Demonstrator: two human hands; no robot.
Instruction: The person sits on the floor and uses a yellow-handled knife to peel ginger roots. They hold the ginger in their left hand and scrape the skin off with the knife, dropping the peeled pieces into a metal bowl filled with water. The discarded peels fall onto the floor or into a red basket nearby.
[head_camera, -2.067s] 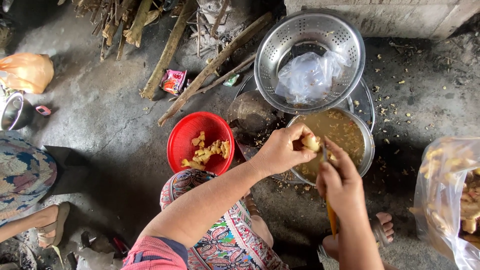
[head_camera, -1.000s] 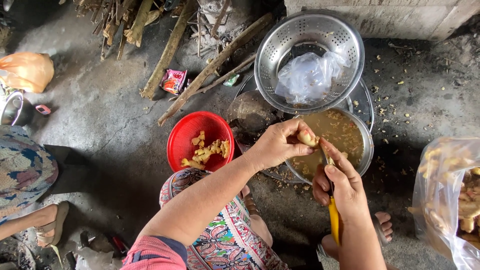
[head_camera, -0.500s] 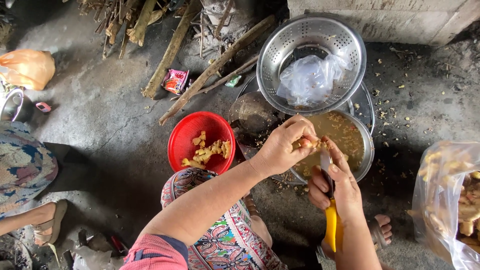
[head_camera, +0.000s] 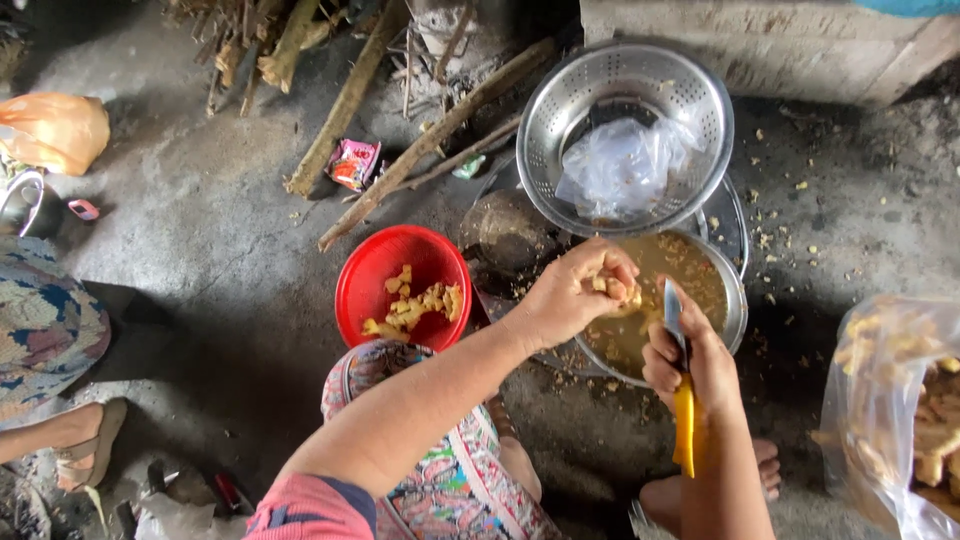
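The left hand was curled tight around a small pale piece of ginger, and held it over the metal bowl of brown water. The right hand was just beside it, with its fingers closed around a knife with a yellow handle. The blade pointed up toward the ginger, very near it, but it was too small to tell if the two touched. The bowl of brown water sat on the floor under both hands, with little bits floating in it. Right behind that bowl stood a shiny metal strainer full of small holes, and a crumpled clear plastic bag lay inside it. To the left of the hands sat a red bowl with cut yellow pieces at the bottom. The person's knee, in bright flowery cloth, was just below the red bowl, and a bare foot showed under the right arm. At the right edge was a big clear bag with more pale lumpy roots in it. The floor was grey and dirty, with crumbs and peel all around. Long wooden sticks lay across the floor behind the bowls, with a small pink and green wrapper near them. Far to the left were an orange plastic bag, a metal pot, and another person's foot in a sandal beside patterned cloth.
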